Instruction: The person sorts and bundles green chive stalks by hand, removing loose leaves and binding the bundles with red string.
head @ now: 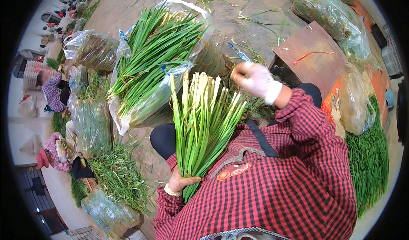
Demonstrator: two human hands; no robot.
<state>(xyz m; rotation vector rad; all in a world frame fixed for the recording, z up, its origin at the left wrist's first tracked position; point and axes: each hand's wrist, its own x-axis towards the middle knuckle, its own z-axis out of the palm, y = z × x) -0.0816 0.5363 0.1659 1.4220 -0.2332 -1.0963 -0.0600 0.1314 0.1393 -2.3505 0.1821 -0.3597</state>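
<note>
My left hand (185,181), a pale cuff at its wrist, grips a bunch of garlic chives (203,121) around its leafy lower part. The bunch leans over my lap with its pale cut stem ends pointing away from me. To the right of those ends hovers my right hand (254,81), in a white glove, apart from the bunch. Its curled fingers are blurred, so whether anything thin lies in them is unclear. Just beyond the bunch stands an open clear plastic bag (209,25), heaped with more garlic chives (159,54).
A low wooden stool (311,53) at right carries a red strip (313,57). Beyond it lies a filled plastic bag (332,16). Chives (367,163) cover the far right. Loose trimmings (119,173) and packed bags (94,125) lie left, near two seated people (54,89).
</note>
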